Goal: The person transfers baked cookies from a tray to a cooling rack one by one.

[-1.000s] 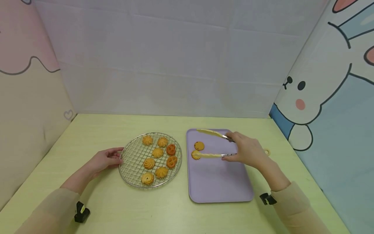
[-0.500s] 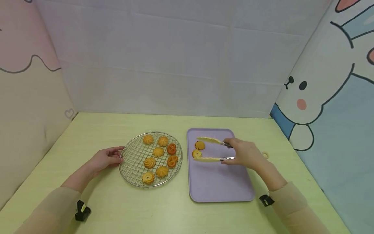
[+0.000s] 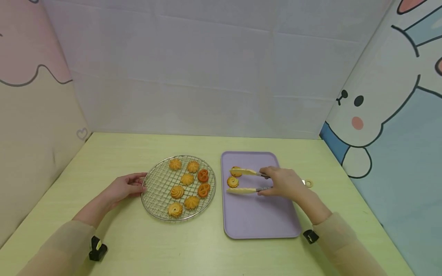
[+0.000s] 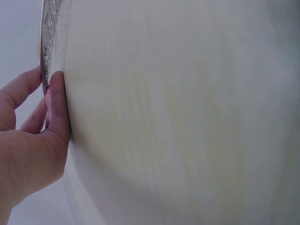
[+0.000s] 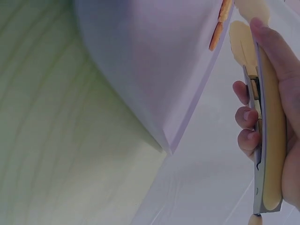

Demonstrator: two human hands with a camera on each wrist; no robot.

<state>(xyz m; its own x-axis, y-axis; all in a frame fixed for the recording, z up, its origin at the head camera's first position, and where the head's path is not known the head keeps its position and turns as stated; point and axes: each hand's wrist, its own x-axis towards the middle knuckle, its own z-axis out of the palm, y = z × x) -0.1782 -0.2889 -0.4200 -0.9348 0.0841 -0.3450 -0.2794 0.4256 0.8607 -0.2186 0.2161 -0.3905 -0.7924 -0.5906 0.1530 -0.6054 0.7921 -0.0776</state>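
In the head view my left hand holds the left rim of a round wire cooling rack. Thumb and fingers lie at the rack's edge in the left wrist view. My right hand grips a pair of tongs with cream-coloured tips, spread apart over a purple tray. A round cookie lies on the tray between the tips. Behind it, a second cookie is partly covered by the upper tip. The right wrist view shows the tongs' yellow handle against my palm.
Several piped cookies and two pretzel-shaped biscuits sit on the rack. A gap of bare table separates rack and tray. White fabric walls the back, with printed panels at the sides.
The tongs have moved left and toward me, their lower tip passing from over the nearer cookie to its near side. My left hand stays at the rack.
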